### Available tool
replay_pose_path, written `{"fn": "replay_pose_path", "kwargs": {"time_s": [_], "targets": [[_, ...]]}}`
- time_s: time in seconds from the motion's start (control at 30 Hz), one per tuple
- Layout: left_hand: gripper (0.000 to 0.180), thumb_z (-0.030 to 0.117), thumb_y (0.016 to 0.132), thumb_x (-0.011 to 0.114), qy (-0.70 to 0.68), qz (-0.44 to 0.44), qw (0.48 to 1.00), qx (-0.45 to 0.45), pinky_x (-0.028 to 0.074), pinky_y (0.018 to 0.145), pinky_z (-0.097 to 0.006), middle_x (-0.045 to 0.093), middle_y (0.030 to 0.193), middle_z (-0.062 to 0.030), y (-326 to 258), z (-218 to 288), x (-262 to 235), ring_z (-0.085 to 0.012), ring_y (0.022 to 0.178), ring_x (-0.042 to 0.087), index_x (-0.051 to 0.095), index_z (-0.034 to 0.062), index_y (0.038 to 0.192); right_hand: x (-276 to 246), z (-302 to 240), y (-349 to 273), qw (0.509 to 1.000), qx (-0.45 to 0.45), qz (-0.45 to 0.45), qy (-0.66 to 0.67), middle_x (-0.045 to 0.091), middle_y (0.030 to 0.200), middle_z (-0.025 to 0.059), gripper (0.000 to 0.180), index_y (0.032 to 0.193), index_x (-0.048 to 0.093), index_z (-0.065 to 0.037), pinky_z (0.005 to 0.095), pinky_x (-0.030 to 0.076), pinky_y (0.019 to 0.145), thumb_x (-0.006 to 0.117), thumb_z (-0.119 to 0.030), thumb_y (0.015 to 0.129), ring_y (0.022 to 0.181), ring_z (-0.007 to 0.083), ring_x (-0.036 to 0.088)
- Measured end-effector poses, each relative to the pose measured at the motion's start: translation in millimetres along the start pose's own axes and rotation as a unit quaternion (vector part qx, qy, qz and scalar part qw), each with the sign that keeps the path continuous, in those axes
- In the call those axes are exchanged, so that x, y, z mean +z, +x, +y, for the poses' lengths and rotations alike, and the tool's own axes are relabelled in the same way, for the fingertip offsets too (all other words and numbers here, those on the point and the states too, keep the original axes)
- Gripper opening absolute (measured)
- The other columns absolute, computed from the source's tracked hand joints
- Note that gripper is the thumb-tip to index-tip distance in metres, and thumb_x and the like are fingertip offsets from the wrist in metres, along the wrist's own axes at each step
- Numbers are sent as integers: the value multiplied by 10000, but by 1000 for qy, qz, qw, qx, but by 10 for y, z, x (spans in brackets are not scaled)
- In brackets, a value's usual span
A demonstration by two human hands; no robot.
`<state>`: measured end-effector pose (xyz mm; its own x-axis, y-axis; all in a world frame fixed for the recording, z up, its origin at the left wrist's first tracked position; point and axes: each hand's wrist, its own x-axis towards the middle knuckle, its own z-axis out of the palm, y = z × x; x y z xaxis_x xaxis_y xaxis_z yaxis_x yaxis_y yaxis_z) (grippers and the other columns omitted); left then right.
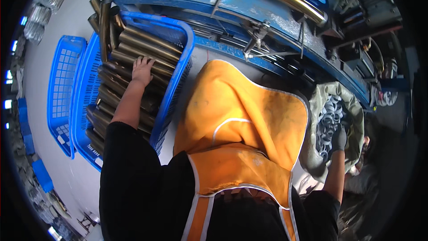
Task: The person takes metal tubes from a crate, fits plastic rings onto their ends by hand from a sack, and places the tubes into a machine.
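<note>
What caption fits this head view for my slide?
Left hand rests on bronze tubes in a blue crate; gloved right hand reaches into a sack of rings.

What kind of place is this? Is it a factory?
Probably yes, a metal workshop or small factory. The left hand rests on bronze-coloured metal tubes stacked in a blue plastic crate, and a blue machine bench holds a curved tube.

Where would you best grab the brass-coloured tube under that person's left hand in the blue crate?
Probably mid-length, from above. The tube lies flat on the stack in the blue crate, its top exposed where the left hand rests. Its ends sit close to the crate walls, harder to reach.
</note>
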<state>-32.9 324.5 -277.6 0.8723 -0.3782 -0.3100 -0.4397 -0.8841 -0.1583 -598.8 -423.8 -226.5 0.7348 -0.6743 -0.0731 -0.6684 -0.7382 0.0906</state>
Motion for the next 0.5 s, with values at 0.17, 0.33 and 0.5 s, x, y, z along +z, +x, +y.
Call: {"fn": "replay_pose_path", "kwargs": {"time_s": [0.17, 0.33, 0.5], "targets": [[716, 217, 699, 850, 34, 7, 999, 31, 257, 1185, -471, 492, 1351, -85, 41, -128, 86, -300, 1332, 415, 524, 169, 1335, -510, -801, -211, 996, -15, -62, 58, 672, 1037, 225, 282, 1047, 665, -56, 504, 517, 813, 624, -191, 803, 961, 425, 650], [787, 234, 675, 859, -30, 8, 999, 13, 264, 1181, -512, 553, 1274, -78, 68, -171, 23, -286, 1274, 502, 473, 157, 1356, 37, -427, -263, 996, 28, -62, 50, 685, 950, 218, 205, 928, 673, -81, 504, 512, 805, 567, -236, 844, 931, 423, 654], [658, 151, 684, 838, -129, 197, 966, 110, 453, 994, -486, 556, 1153, -157, -33, -160, -474, -375, 1097, 563, 560, 113, 1279, -519, -608, -114, 985, 110, 44, 123, 715, 998, 177, 264, 1114, 671, -55, 430, 537, 749, 575, -155, 890, 870, 353, 694]]}}
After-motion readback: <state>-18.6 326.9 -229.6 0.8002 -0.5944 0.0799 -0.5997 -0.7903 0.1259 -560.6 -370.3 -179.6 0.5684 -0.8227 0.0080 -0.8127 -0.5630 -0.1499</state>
